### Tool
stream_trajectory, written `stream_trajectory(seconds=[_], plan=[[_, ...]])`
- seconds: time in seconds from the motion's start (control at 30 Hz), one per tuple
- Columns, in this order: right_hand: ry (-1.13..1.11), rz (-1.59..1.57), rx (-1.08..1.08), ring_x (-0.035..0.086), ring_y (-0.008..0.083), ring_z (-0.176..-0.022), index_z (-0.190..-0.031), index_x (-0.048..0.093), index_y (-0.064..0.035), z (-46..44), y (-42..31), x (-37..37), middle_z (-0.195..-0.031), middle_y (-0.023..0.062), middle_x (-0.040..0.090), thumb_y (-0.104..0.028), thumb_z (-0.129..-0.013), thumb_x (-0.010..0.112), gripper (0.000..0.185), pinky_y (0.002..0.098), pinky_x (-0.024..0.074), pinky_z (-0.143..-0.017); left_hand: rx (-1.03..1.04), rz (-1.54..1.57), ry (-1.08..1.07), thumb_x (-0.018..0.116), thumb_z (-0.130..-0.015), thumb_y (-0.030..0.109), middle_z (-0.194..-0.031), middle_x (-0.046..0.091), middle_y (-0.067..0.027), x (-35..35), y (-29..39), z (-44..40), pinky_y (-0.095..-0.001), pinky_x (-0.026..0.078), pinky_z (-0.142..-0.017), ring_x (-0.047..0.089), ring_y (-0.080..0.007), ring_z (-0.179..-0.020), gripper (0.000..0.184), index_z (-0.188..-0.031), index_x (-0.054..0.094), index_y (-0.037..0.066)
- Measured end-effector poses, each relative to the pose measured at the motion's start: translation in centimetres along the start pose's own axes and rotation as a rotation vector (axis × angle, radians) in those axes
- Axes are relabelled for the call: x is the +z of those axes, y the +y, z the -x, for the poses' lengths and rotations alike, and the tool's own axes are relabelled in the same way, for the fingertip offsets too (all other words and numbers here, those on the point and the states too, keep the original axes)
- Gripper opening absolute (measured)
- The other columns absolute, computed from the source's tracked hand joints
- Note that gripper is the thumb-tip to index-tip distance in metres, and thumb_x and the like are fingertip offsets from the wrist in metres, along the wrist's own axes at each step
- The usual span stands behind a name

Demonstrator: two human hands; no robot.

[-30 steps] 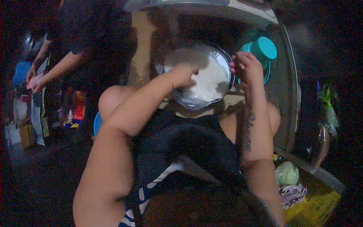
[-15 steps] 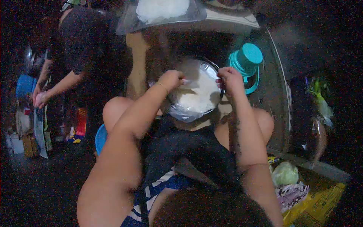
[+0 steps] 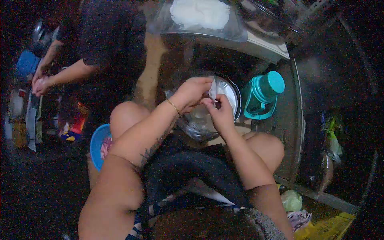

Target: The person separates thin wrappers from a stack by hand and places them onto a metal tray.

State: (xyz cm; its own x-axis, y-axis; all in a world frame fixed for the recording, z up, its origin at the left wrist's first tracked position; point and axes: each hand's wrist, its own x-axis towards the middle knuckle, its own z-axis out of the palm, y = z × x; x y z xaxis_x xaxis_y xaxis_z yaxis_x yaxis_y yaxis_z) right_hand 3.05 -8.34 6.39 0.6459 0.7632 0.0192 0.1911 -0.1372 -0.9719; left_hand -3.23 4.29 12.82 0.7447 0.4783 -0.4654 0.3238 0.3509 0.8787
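Note:
My left hand [image 3: 194, 94] is closed on a thin, whitish piece [image 3: 213, 86] that looks like plastic film or a wrapper. My right hand [image 3: 221, 113] pinches at its lower end, fingertips close to the left ones. Both hands are above a round, shiny metal basin [image 3: 228, 89] between my knees. Clear plastic [image 3: 197, 130] bunches at the basin's near side. Much of the basin's inside is hidden behind my hands.
A teal bucket with a dipper [image 3: 265, 90] stands right of the basin. Ahead, a tray [image 3: 192, 30] bears a white mass. A blue basin [image 3: 97, 149] is by my left knee. At left, another person's hands [image 3: 40, 86] are together. A pale green vegetable [image 3: 292, 201] lies lower right.
My right hand has left the basin's right rim and come to my left hand. The whitish piece is now raised between them. The view has shifted, and the white contents are mostly covered.

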Motion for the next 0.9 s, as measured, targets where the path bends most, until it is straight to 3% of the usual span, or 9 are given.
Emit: stream_trajectory(seconds=[0.1,0.2,0.23,0.37,0.47,0.57,0.73,0.87,0.9], plan=[[-0.118,-0.587,0.355,0.058,0.0161,-0.079,-0.097,0.058,-0.005,-0.7,0.7,-1.2,-0.083,0.0029,0.061,-0.02,-0.087,0.064,0.019,0.0319,0.0475,-0.073,0.091,-0.188,-0.079,0.052,-0.091,0.014,-0.087,0.063,-0.0048,-0.6,-0.1,-0.2,-0.0235,0.05,-0.058,0.059,-0.0118,-0.066,0.02,-0.106,0.059,0.002],[-0.075,-0.697,0.441,0.057,0.0112,-0.074,-0.095,0.06,-0.0073,-0.6,-0.8,-2.6,-0.083,0.0002,0.061,-0.017,-0.089,0.06,0.012,0.0281,0.0459,-0.065,0.131,-0.217,-0.055,0.059,-0.089,0.016,-0.09,0.065,-0.005,-0.4,-0.9,0.0,-0.0239,0.051,-0.061,0.06,-0.0124,-0.069,0.021,-0.105,0.061,0.003],[-0.067,-0.669,0.443,0.055,0.0085,-0.07,-0.097,0.06,-0.0069,-0.8,-0.4,-3.1,-0.081,-0.0019,0.06,-0.014,-0.087,0.062,0.012,0.0228,0.042,-0.059,0.136,-0.209,-0.022,0.061,-0.088,0.017,-0.088,0.066,-0.0049,0.0,-1.0,0.2,-0.024,0.05,-0.061,0.06,-0.0122,-0.068,0.021,-0.103,0.062,0.003],[-0.017,-0.305,0.221,0.058,0.012,-0.08,-0.095,0.065,-0.0015,-0.5,1.4,-2.8,-0.086,0.0051,0.065,-0.02,-0.087,0.062,0.021,0.026,0.0471,-0.07,0.256,-0.532,0.118,0.071,-0.079,0.022,-0.071,0.064,-0.008,1.2,-1.1,0.8,-0.0277,0.05,-0.057,0.061,-0.0129,-0.062,0.023,-0.078,0.064,0.0],[-0.049,-0.267,0.196,0.058,0.0121,-0.081,-0.095,0.065,-0.0005,-0.2,1.1,-2.6,-0.087,0.0053,0.065,-0.019,-0.086,0.063,0.02,0.025,0.0461,-0.073,0.24,-0.648,0.153,0.068,-0.08,0.02,-0.071,0.064,-0.0083,1.0,-1.3,0.2,-0.0275,0.05,-0.055,0.061,-0.0126,-0.062,0.021,-0.076,0.063,0.0],[-0.061,-0.301,0.281,0.058,0.0123,-0.079,-0.094,0.065,-0.0002,-0.4,0.4,-3.0,-0.085,0.0047,0.065,-0.016,-0.084,0.064,0.019,0.0245,0.0454,-0.072,0.051,-0.381,0.074,0.064,-0.082,0.017,-0.069,0.062,-0.0059,0.9,-0.5,0.6,-0.0264,0.05,-0.053,0.06,-0.012,-0.061,0.019,-0.073,0.063,0.0],[-0.042,-0.808,0.417,0.054,0.0121,-0.069,-0.085,0.063,-0.0023,-0.4,-0.9,-3.9,-0.075,0.0017,0.06,-0.011,-0.08,0.065,0.01,0.0241,0.0429,-0.065,0.079,-0.264,0.048,0.062,-0.084,0.017,-0.07,0.065,-0.0046,0.4,-1.3,0.6,-0.0281,0.049,-0.054,0.06,-0.012,-0.055,0.015,-0.085,0.067,0.002],[-0.046,-0.77,0.392,0.05,0.0112,-0.062,-0.082,0.06,-0.0052,-0.4,-1.6,-4.0,-0.07,0.0,0.056,-0.011,-0.08,0.064,0.007,0.0241,0.04,-0.059,0.099,-0.257,0.002,0.066,-0.083,0.018,-0.077,0.064,-0.0042,0.3,-0.9,0.7,-0.0286,0.052,-0.059,0.062,-0.014,-0.062,0.019,-0.092,0.063,0.002],[-0.05,-0.706,0.364,0.049,0.0112,-0.061,-0.082,0.06,-0.0053,-0.6,-1.3,-4.0,-0.069,-0.0001,0.056,-0.011,-0.08,0.063,0.007,0.0242,0.0395,-0.058,0.189,-0.326,0.004,0.068,-0.081,0.019,-0.085,0.063,-0.006,0.1,-1.0,0.6,-0.0302,0.051,-0.066,0.062,-0.0165,-0.071,0.024,-0.098,0.062,0.002]])
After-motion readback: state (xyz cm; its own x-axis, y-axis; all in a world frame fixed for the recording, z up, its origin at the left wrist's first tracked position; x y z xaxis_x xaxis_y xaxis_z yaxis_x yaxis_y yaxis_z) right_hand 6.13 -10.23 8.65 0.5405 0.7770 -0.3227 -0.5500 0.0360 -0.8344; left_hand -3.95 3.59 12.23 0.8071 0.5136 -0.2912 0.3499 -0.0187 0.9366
